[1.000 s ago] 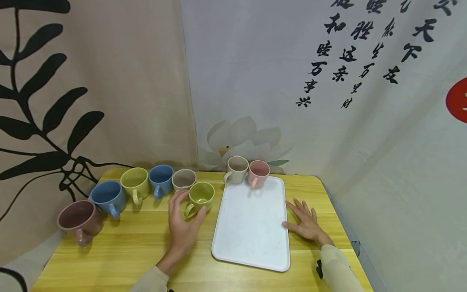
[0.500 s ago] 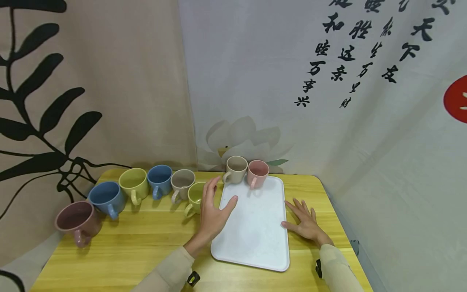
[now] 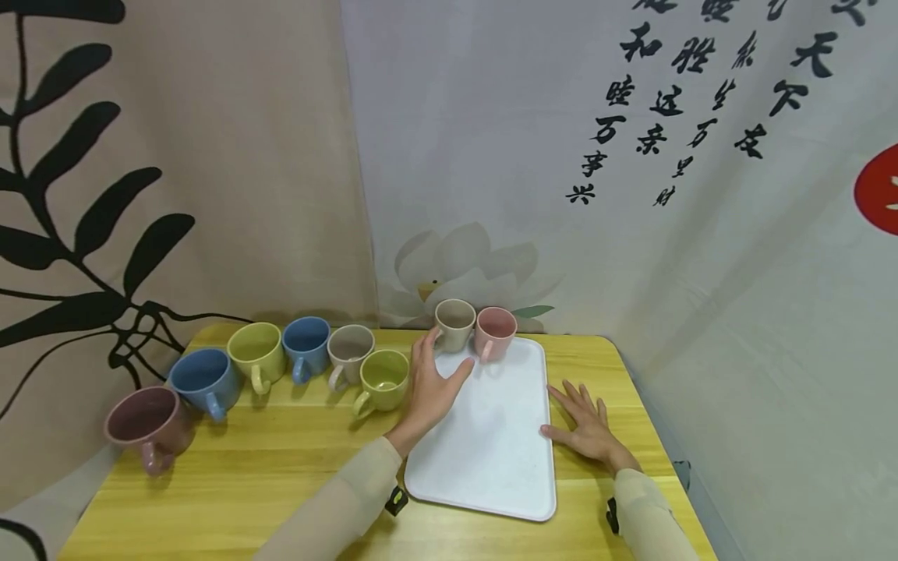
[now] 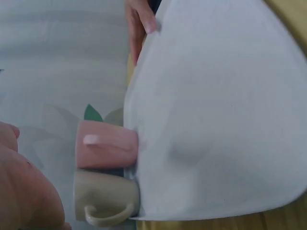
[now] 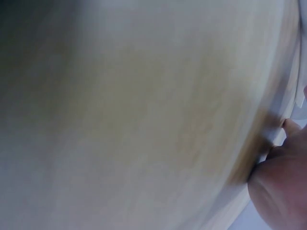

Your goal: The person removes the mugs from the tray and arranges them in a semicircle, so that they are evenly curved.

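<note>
My left hand (image 3: 431, 393) hovers over the left side of the white tray (image 3: 491, 444), thumb and fingers spread apart with nothing between them. Its fingertips overlap the handle side of a beige mug (image 3: 456, 319) in the head view. That mug and a pink mug (image 3: 496, 331) stand side by side at the tray's far end; both show sideways in the left wrist view, the pink mug (image 4: 105, 148) above the beige one (image 4: 98, 191). Fingers spread, my right hand (image 3: 589, 432) rests at the tray's right edge, thumb touching the rim.
Left of the tray stands a green mug (image 3: 383, 378). A grey mug (image 3: 349, 351), a blue mug (image 3: 306, 343), another green mug (image 3: 256, 351), another blue mug (image 3: 206, 378) and a mauve mug (image 3: 150, 425) curve along the wooden table (image 3: 266, 483). A printed cloth (image 3: 456, 156) hangs behind.
My left hand has moved from around the nearest green mug rightward over the tray, towards the beige mug, and holds nothing. The green mug stays on the table. My right hand has not moved.
</note>
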A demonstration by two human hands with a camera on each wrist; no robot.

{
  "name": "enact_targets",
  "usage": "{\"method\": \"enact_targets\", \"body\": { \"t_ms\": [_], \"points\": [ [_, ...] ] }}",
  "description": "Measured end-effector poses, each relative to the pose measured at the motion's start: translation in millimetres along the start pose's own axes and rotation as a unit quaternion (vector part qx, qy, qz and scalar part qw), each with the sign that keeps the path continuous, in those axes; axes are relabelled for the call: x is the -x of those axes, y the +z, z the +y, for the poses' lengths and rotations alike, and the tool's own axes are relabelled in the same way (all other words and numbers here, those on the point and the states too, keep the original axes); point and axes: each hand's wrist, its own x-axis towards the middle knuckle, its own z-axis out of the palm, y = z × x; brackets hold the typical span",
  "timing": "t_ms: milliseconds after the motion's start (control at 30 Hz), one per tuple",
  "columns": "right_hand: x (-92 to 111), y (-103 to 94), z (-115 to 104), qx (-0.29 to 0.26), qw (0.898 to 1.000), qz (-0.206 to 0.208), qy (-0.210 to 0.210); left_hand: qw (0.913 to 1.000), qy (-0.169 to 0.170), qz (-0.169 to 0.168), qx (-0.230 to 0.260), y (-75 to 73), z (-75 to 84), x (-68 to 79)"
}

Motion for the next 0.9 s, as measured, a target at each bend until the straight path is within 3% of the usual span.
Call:
{"method": "enact_targets", "body": {
  "t_ms": [300, 467, 900],
  "points": [
    [1, 0.5, 2, 0.002, 1.0, 0.002, 0.0, 0.9997, 0.01, 0.0, -0.021, 21.0, -8.9, -17.2],
    [2, 0.3, 1, -0.002, 1.0, 0.003, -0.002, 0.9993, 0.017, 0.021, -0.028, 27.0, -13.0, -26.2],
    [0, 0.0, -3, 0.005, 1.0, 0.0, -0.005, 0.9991, -0.021, 0.023, -0.029, 31.2, -20.5, -40.6]
  ]
}}
